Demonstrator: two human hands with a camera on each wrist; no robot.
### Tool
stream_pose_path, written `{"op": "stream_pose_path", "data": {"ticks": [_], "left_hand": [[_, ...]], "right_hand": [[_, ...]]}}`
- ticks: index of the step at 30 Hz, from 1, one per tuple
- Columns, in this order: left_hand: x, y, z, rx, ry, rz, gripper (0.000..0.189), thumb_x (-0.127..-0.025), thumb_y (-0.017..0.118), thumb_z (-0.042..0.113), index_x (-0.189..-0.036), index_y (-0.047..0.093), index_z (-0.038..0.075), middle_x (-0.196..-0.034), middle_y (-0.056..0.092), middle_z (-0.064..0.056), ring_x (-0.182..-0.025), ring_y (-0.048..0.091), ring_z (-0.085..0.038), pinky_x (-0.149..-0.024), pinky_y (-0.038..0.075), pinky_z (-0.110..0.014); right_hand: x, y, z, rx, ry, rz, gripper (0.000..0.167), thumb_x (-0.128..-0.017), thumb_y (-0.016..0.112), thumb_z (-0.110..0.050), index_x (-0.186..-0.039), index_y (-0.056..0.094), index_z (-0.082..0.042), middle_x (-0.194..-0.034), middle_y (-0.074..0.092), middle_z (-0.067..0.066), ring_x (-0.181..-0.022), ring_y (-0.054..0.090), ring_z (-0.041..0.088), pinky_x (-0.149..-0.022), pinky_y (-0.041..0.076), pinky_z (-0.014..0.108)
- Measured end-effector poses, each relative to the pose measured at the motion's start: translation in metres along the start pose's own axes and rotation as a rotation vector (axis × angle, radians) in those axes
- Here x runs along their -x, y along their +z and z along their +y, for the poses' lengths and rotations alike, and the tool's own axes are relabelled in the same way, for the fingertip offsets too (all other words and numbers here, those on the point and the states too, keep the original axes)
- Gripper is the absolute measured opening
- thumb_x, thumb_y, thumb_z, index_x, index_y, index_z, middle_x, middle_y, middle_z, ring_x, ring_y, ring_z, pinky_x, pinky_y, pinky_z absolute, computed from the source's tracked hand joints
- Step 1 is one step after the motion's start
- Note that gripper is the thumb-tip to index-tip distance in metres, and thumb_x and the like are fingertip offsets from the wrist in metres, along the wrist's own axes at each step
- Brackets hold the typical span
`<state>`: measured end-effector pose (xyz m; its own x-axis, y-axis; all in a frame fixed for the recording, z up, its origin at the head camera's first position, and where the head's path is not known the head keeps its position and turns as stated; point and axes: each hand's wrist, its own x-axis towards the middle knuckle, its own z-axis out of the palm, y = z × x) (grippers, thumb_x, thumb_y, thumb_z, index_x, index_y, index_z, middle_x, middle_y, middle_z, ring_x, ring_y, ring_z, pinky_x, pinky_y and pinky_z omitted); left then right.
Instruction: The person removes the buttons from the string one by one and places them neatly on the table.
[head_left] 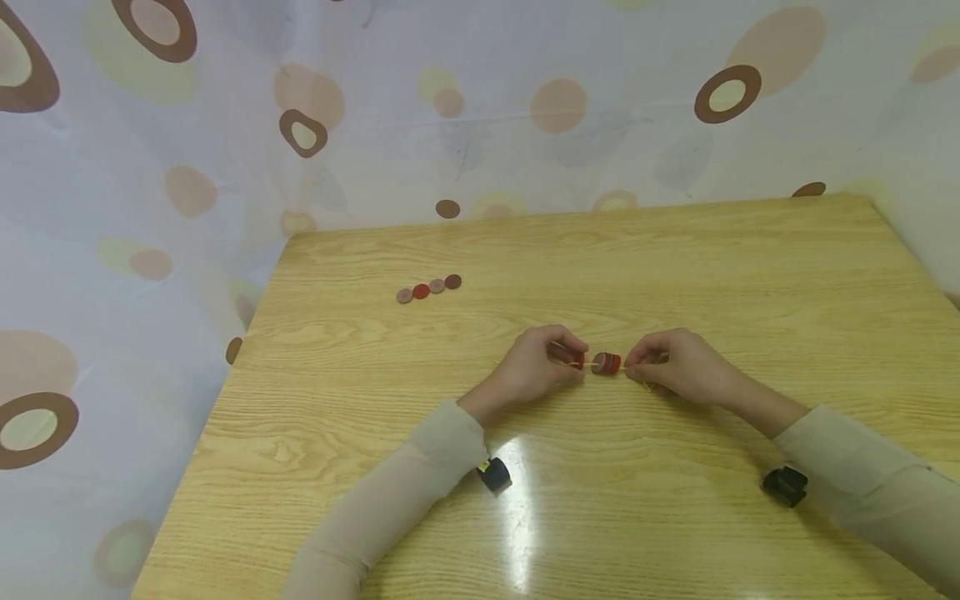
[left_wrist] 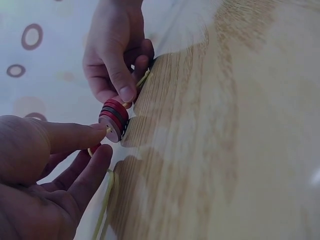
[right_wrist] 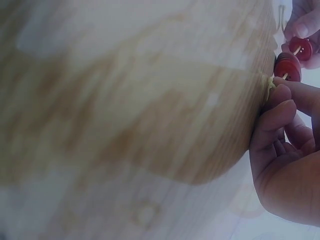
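Head cam: Button stack [head_left: 606, 363] was strung on yellow string [head_left: 588, 364] betw. L hand [head_left: 536, 367] & R hand [head_left: 681, 367] over wood table [head_left: 337, 375]; four loose buttons [head_left: 421, 291] were laid in a row beyond L hand.
L wrist cam: Single red button [left_wrist: 95, 148] was pinched betw. L thumb & fingers, nr. stack.
R wrist cam: String was gripped by R fingertips, drawn together just beside stack.

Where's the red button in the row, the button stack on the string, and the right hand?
Red button [head_left: 422, 291]: head view, top face.
Button stack [left_wrist: 115, 115]: left wrist view, banded side.
Right hand [head_left: 681, 367]: head view, its middle.
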<state>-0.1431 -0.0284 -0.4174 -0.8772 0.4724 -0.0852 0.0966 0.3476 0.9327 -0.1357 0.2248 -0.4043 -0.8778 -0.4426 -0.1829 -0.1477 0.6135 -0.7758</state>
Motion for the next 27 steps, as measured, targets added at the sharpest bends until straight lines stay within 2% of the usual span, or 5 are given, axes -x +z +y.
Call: {"op": "stream_pose_path", "data": {"ticks": [27], "left_hand": [[0.0067,-0.0065,-0.0022,-0.023,0.029,0.01,0.028,-0.085,0.078,-0.003,-0.112,0.069,0.002,-0.102,0.07,-0.001,-0.093,0.065,-0.01,-0.083,0.053,-0.021]], "right_hand": [[0.0006,-0.0008,-0.0001,0.013,-0.014,0.002,0.01,-0.094,0.071,-0.012,-0.099,0.072,-0.003,-0.081,0.066,0.002,-0.061,0.057,0.014,-0.052,0.05,0.027]]}}
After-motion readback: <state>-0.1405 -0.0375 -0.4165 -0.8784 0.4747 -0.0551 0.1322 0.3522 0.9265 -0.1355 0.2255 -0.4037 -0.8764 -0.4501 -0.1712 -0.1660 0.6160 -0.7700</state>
